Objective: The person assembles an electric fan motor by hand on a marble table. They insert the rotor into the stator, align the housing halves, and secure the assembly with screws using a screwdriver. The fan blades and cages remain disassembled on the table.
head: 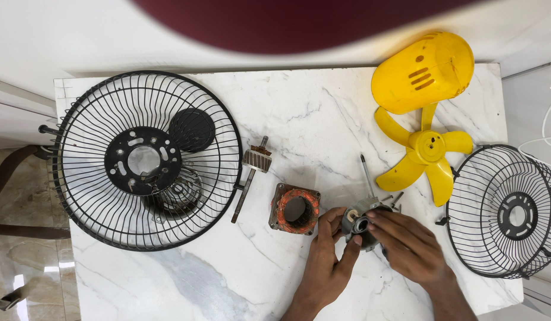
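Grey metal motor end housing [363,224], round, small, with a central bearing hole facing up toward the camera; pale ring around the hole. It sits low over the white marble table, right of centre near the front edge, gripped from both sides. Left hand [326,261] pinches its left rim with thumb and fingers; right hand [409,245] covers its right side, fingers laid over the top edge. Thin metal bolts stick out from behind it, pointing up and to the right. Its lower part is hidden by the fingers.
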